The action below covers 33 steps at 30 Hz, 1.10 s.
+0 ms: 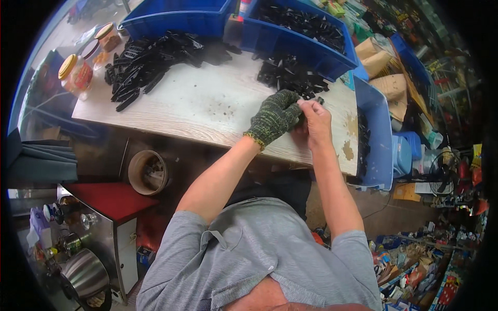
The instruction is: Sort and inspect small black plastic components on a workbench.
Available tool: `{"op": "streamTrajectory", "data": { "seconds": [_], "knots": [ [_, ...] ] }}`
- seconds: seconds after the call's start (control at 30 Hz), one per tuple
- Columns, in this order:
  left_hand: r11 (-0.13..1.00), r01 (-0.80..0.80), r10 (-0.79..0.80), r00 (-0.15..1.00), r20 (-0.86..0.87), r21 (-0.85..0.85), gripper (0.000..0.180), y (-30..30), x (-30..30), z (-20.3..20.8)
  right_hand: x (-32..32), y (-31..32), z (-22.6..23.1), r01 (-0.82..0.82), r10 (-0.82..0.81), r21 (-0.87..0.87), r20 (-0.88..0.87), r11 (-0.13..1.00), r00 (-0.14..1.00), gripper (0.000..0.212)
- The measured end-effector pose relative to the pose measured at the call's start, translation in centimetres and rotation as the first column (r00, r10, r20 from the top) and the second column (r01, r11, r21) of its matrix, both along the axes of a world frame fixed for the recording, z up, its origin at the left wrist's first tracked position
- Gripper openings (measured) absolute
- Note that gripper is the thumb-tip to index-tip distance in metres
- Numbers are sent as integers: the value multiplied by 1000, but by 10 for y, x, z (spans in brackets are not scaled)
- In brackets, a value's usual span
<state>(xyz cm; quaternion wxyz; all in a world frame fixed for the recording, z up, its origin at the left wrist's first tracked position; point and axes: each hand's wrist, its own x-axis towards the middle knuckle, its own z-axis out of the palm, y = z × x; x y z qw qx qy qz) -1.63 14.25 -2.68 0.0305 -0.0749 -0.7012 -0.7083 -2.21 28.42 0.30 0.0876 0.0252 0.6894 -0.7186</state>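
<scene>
My left hand (274, 118), in a dark green knitted glove, is over the right part of the table with its fingers closed. Touching its fingertips, my bare right hand (317, 123) pinches a small black piece (320, 100), mostly covered by the fingers. Whether the glove also grips that piece is hidden. Just beyond both hands lies a heap of small black parts (290, 74). A larger pile of long black strips (148, 65) spreads over the far left of the table (192, 106).
Behind the heaps stand two blue bins, one at the left (176, 23) and one filled with black parts (306, 41). A lighter blue tub (379, 140) is against the right edge. Lidded jars (77, 75) line the left edge. Below the table is a bucket (148, 172).
</scene>
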Motion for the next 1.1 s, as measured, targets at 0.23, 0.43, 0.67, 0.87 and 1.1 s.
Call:
{"op": "streamTrajectory", "data": {
  "seconds": [0.23, 0.43, 0.67, 0.87, 1.1],
  "knots": [
    [962, -128, 77, 975, 210, 240, 21, -5, 1, 11, 7, -26, -14, 200, -190, -7, -342, 980, 920, 20],
    [907, -177, 88, 967, 241, 381, 25, -7, 0, 4, 16, -31, -8, 116, -109, 8, -288, 993, 952, 20],
    [445, -646, 463, 759, -458, -621, 45, -104, -15, 12, 24, -32, 2, 135, -131, 30, -99, 990, 986, 33],
    [135, -391, 433, 850, -301, -911, 46, -169, -23, 23, 17, -33, 2, 183, -186, -71, -33, 980, 982, 36],
    [148, -452, 470, 815, -339, -880, 39, -154, -27, 35, 19, -29, 0, 166, -172, -97, -54, 981, 984, 36]
  ]
}}
